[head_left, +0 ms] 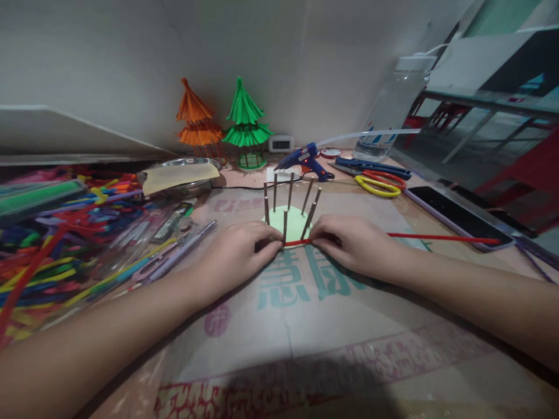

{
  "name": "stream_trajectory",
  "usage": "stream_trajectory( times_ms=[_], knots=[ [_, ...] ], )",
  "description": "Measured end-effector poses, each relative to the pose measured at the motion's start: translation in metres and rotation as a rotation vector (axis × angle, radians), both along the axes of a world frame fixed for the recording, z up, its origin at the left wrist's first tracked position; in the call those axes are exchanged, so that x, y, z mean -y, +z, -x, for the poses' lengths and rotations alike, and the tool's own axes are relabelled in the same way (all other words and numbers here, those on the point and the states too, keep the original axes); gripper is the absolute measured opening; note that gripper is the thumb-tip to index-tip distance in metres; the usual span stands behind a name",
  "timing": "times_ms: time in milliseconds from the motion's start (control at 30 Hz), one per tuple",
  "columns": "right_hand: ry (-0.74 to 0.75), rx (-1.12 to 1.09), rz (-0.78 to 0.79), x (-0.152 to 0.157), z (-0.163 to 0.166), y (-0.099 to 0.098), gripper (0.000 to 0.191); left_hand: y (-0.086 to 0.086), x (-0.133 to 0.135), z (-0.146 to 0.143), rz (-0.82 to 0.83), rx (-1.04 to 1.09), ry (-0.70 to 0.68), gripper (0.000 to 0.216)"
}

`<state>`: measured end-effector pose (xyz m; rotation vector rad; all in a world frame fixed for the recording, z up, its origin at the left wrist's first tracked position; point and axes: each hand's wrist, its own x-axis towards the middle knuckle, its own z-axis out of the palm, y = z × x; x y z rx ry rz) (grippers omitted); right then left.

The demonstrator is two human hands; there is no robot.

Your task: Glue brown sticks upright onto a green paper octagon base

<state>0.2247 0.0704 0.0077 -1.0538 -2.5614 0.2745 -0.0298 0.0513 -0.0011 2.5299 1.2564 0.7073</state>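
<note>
A pale green round base point(293, 221) lies on the table with several thin brown sticks point(291, 191) standing upright around its edge. Along the base's near rim runs a red pipe cleaner point(441, 238), whose long free end stretches out to the right. My left hand point(244, 247) pinches the pipe cleaner against the rim, near the front stick. On the other side, my right hand point(349, 244) pinches the same pipe cleaner at the rim's right front. Its middle part is hidden behind my right hand.
Behind stand an orange pagoda model point(194, 116), a green pagoda model point(244, 125) and a blue glue gun point(305, 160). Yellow-handled scissors point(379, 185), a phone point(454, 212) and a clear bottle point(384, 116) are at right. Colourful pipe cleaners point(48, 256) fill the left.
</note>
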Motion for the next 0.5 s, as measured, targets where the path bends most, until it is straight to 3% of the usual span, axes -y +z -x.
stream_trajectory(
  times_ms=[500],
  knots=[
    [0.000, -0.021, -0.007, -0.0071, 0.0031, -0.0037, 0.012, -0.0016, -0.0014, -0.0004, -0.018, 0.004, 0.020, 0.017]
  ],
)
